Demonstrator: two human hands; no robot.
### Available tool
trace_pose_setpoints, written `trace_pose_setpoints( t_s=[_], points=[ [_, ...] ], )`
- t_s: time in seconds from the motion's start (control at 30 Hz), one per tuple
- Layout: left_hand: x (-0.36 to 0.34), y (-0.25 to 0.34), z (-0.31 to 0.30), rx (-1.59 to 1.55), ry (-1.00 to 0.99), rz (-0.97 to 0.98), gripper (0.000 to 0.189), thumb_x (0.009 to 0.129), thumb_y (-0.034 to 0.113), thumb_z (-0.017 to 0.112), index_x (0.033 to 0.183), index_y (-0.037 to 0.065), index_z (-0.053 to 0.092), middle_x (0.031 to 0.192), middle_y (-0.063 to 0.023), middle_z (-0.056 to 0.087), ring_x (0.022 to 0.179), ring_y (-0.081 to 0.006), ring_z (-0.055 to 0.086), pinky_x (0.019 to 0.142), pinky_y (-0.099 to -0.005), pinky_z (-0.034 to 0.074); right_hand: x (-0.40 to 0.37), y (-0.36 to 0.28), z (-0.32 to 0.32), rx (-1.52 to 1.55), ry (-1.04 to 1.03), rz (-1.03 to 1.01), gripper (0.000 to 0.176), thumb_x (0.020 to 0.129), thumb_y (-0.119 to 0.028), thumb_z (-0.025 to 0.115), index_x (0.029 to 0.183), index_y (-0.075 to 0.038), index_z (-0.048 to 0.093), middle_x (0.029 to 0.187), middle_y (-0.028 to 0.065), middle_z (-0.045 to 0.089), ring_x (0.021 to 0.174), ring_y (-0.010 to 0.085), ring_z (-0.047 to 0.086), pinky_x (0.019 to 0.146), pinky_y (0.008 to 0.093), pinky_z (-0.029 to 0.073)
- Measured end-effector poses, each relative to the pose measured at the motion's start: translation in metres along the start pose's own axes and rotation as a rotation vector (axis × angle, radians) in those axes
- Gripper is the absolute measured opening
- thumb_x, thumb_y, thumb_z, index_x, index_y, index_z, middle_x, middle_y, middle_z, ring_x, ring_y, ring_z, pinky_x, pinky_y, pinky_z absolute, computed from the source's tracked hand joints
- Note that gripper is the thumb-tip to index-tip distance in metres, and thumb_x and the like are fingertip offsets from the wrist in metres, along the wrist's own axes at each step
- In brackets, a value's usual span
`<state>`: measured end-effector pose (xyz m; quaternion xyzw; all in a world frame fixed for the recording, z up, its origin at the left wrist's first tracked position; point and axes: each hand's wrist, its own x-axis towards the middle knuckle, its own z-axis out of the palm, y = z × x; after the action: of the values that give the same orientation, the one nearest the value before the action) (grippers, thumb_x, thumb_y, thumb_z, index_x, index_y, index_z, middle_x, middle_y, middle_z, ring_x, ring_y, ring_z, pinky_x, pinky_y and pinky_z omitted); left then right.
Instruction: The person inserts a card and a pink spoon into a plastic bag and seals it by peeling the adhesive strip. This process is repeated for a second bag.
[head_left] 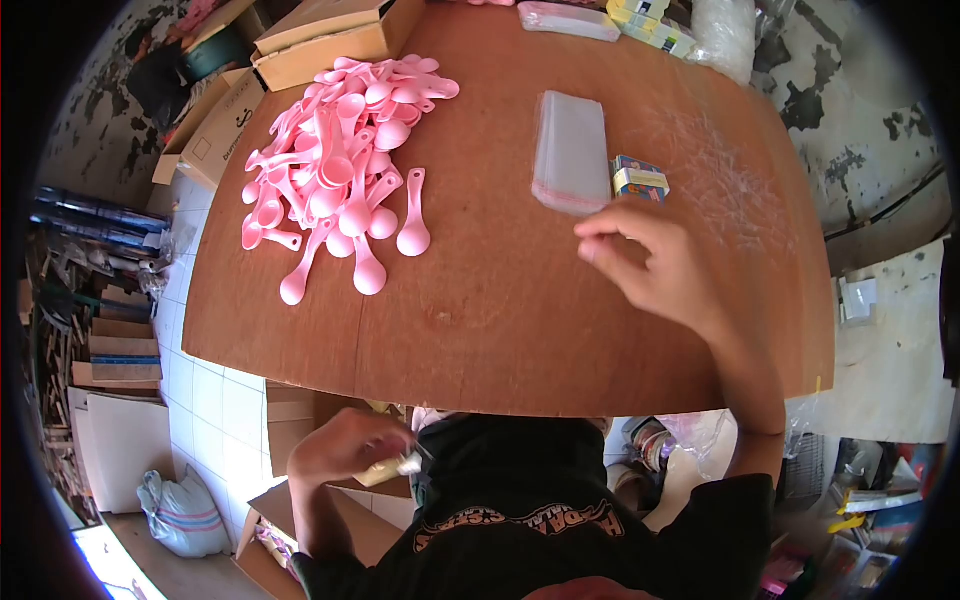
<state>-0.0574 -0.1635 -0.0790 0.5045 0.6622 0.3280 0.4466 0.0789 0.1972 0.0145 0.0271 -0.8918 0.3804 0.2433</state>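
A large heap of pink measuring spoons [340, 150] covers the left part of the brown wooden table [470, 340]. One pink spoon [413, 215] lies just right of the heap. My right hand [650, 258] is over the table with thumb and forefinger curved close together; whether anything is between them is too small to tell. Just beyond it are a stack of clear plastic bags [572, 150] and a small blue and yellow box [640, 178]. Below the near table edge, my left hand [362, 443] is blurred, with its fingers curled beside something small and whitish.
A cardboard box [335, 40] stands at the table's far left. Plastic packs [568, 20], yellow boxes [652, 25] and a clear wrap roll [722, 40] line the far edge. Thin clear strips [730, 180] are scattered at right. An open carton [285, 525] is below left.
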Motion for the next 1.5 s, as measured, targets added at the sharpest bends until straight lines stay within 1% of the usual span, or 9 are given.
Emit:
trace_pose_setpoints(
  t_s=[0.1,0.43,0.57,0.67,0.97,1.13,1.27,1.37,1.5],
  points=[
    [-0.022,-0.092,0.031,0.412,0.429,-0.478,0.015,0.077,-0.001,0.064,0.092,0.003,0.065,0.087,-0.0149,0.067,0.078,-0.0274,0.067,0.067,-0.0349,0.052,0.015,0.031,-0.008,-0.302,-0.015,0.001,0.007,0.077,-0.002,0.068,0.084,-0.001,0.067,0.079,0.011,0.066,0.068,0.0226,0.064,0.061,0.0301,0.05],
    [-0.031,-0.349,0.124,0.432,0.797,-0.62,0.045,0.074,-0.006,0.055,0.114,0.013,0.056,0.082,-0.0183,0.066,0.079,-0.0384,0.065,0.065,-0.0469,0.051,0.054,0.089,-0.006,-0.436,-0.301,0.2,0.007,0.069,-0.01,0.067,0.073,-0.006,0.071,0.071,0.0116,0.067,0.07,0.0278,0.064,0.061,0.0391,0.049],
    [0.003,-0.382,0.193,0.196,0.958,-0.575,0.044,0.078,-0.004,0.051,0.12,0.011,0.052,0.081,-0.0165,0.066,0.073,-0.0339,0.066,0.059,-0.0413,0.052,0.058,0.086,-0.005,-0.529,-0.337,0.182,0.007,0.07,-0.008,0.064,0.073,-0.004,0.07,0.072,0.0126,0.067,0.068,0.0281,0.065,0.062,0.0382,0.049],
    [0.023,-0.439,0.229,-0.903,1.167,-0.64,0.033,0.087,0.003,0.047,0.119,0.01,0.052,0.088,-0.007,0.063,0.075,-0.016,0.06,0.061,-0.0294,0.05,0.055,0.087,-0.006,-0.549,-0.36,0.165,0.007,0.073,-0.006,0.061,0.072,-0.003,0.068,0.073,0.0129,0.067,0.07,0.0288,0.065,0.065,0.0384,0.049],
    [-0.027,-0.33,0.132,0.471,1.891,-0.733,0.046,0.079,-0.003,0.052,0.125,-0.003,0.044,0.124,-0.0213,0.047,0.116,-0.0387,0.046,0.101,-0.0489,0.037,0.04,0.082,-0.015,-0.425,-0.249,0.083,0.009,0.083,-0.005,0.056,0.078,0.001,0.059,0.083,0.0145,0.062,0.079,0.0316,0.06,0.071,0.0399,0.046],
    [-0.015,-0.1,0.018,1.074,2.1,-0.026,0.037,0.091,0.003,0.051,0.125,-0.003,0.04,0.125,-0.0192,0.045,0.121,-0.0341,0.045,0.103,-0.0507,0.036,0.033,0.064,-0.014,-0.429,-0.22,0.088,0.008,0.085,-0.004,0.055,0.082,0.003,0.055,0.084,0.0157,0.059,0.079,0.0328,0.057,0.071,0.0393,0.045],
    [0.022,0.033,0.007,0.282,1.543,0.94,0.041,0.086,0.001,0.058,0.124,0.001,0.043,0.113,-0.0161,0.051,0.109,-0.0303,0.051,0.096,-0.0461,0.044,0.033,0.052,-0.011,-0.562,-0.231,0.007,0.004,0.083,-0.002,0.056,0.085,0.001,0.058,0.083,0.0149,0.061,0.08,0.0327,0.059,0.071,0.0395,0.047],
    [0.058,0.108,-0.014,0.211,0.78,0.775,0.028,0.085,0.002,0.058,0.112,0.005,0.057,0.084,-0.0127,0.062,0.079,-0.0265,0.062,0.078,-0.037,0.051,0.036,0.062,-0.005,-0.59,-0.203,-0.098,0.013,0.078,0.001,0.058,0.09,-0.001,0.061,0.085,0.0145,0.064,0.083,0.0323,0.062,0.071,0.04,0.049],
    [0.14,0.113,-0.029,0.158,0.507,0.488,0.025,0.085,0.0,0.056,0.11,0.001,0.059,0.089,-0.0182,0.066,0.07,-0.0225,0.067,0.062,-0.0327,0.051,0.038,0.065,-0.003,-0.498,-0.187,-0.033,0.026,0.075,0.007,0.057,0.099,0.0,0.062,0.091,0.0162,0.066,0.085,0.0329,0.063,0.074,0.0407,0.05]
  ],
)
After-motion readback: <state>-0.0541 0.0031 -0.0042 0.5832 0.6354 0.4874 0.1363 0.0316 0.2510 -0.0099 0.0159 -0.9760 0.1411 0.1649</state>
